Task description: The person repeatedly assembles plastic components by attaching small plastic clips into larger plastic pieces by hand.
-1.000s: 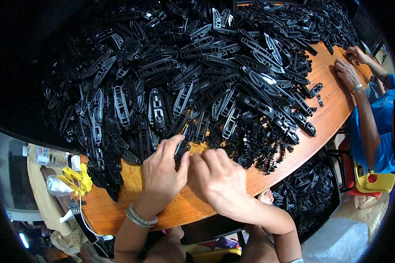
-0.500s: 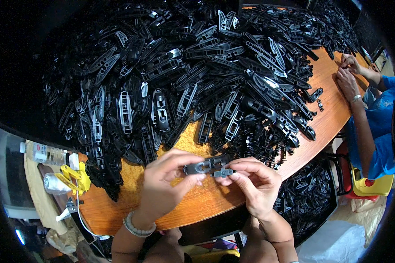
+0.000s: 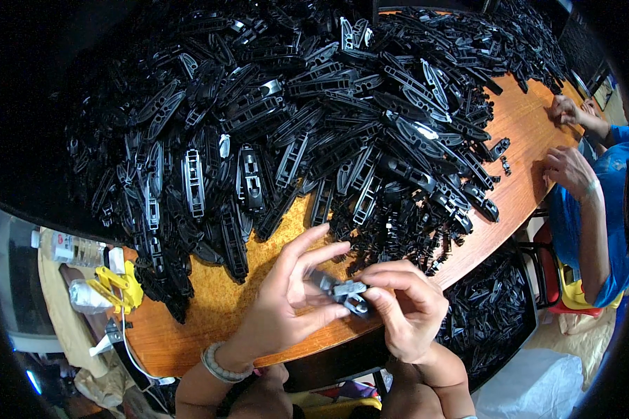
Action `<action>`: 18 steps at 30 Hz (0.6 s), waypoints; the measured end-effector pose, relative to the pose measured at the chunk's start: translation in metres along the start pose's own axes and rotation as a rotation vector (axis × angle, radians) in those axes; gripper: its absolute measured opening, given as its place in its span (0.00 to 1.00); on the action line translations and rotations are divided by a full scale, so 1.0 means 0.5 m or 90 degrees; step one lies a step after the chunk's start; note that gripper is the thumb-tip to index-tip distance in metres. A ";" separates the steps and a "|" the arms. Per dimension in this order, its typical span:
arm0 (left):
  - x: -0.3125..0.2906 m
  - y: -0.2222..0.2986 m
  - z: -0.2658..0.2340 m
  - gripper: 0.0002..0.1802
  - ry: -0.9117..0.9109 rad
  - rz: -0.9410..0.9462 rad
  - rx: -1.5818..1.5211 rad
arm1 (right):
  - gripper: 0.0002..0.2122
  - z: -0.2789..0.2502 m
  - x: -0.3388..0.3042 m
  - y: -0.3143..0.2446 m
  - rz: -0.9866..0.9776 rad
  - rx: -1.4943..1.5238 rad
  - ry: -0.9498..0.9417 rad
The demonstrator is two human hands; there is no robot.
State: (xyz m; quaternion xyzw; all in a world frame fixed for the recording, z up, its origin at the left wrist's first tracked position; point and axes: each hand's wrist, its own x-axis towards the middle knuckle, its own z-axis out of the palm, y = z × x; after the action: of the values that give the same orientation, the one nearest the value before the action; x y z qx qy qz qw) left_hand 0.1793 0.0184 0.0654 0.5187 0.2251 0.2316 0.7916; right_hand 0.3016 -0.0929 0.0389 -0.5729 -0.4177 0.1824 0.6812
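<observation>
Just over the table's near edge, my two hands meet at a long black plastic part (image 3: 358,305), blurred by motion. My left hand (image 3: 283,300) has it between the thumb and the fingers behind it, with the upper fingers stretched away from it. Pinched between thumb and forefinger of my right hand (image 3: 411,304) is a small dark grey plastic piece (image 3: 349,287), lying against the long part. Whether the two are joined cannot be made out. Beyond my hands spreads a large heap of black plastic parts (image 3: 251,178), with smaller black pieces (image 3: 391,227) at its near side.
The wooden tabletop (image 3: 210,300) curves round in front of me. At left are a yellow plastic tool (image 3: 122,286), a clear bottle (image 3: 77,248) and a white cable. A container of black parts (image 3: 489,314) stands below the right edge. A co-worker in blue (image 3: 611,202) sits at right.
The long part has turned, its right end swinging down toward me. My left hand's upper fingers have lifted off it and spread. The co-worker's hands have moved apart.
</observation>
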 end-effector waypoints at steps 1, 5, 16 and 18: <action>0.000 -0.004 -0.006 0.15 0.000 0.000 0.000 | 0.07 0.001 0.001 0.000 0.000 0.000 0.000; -0.008 -0.003 -0.024 0.15 -0.069 0.077 0.349 | 0.07 0.002 0.006 0.000 -0.059 -0.070 -0.015; -0.005 0.020 -0.024 0.13 -0.116 0.189 0.432 | 0.14 -0.012 -0.016 -0.013 0.000 -0.100 -0.104; -0.006 0.025 -0.024 0.12 -0.127 0.175 0.438 | 0.12 -0.010 -0.015 -0.017 0.019 -0.127 -0.088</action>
State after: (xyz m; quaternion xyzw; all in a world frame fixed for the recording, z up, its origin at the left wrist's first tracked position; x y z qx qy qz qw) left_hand 0.1681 0.0298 0.0727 0.7994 0.1399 0.1947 0.5509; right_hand 0.2994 -0.1038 0.0441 -0.6299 -0.4712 0.1890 0.5877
